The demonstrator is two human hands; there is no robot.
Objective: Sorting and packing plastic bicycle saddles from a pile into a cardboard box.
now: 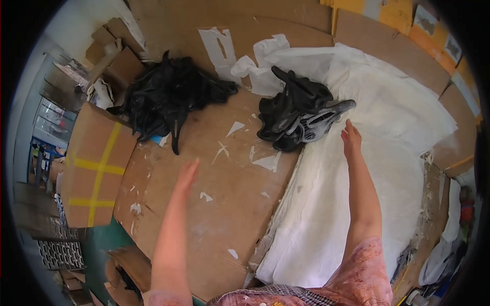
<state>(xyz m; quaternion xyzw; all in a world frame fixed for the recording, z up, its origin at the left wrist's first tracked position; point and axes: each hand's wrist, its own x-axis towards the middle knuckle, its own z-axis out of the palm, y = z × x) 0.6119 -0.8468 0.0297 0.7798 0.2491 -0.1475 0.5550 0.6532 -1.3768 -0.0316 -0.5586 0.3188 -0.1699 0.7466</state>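
Note:
Both my arms reach forward over a work surface. My left hand (189, 173) hovers over the brown cardboard sheet (214, 204), fingers stretched out, holding nothing. To its upper left lies a large heap of black moulded pieces (168, 92) with pointed, curved ends; their exact kind I cannot make out. My right hand (351, 137) is over the white cloth (367, 183), fingers extended and nothing in them. Just left of it sits a smaller pile of similar black pieces (296, 97). One greyish piece (319, 125) there shows a ribbed side, its narrow tip close to my right fingertips.
A cardboard box with yellow tape (97, 168) borders the surface on the left. Cardboard walls (291, 25) rise behind, with torn white sheeting (270, 56) against them. Small white scraps (235, 127) dot the cardboard. Bags and small items (449, 250) lie at the lower right.

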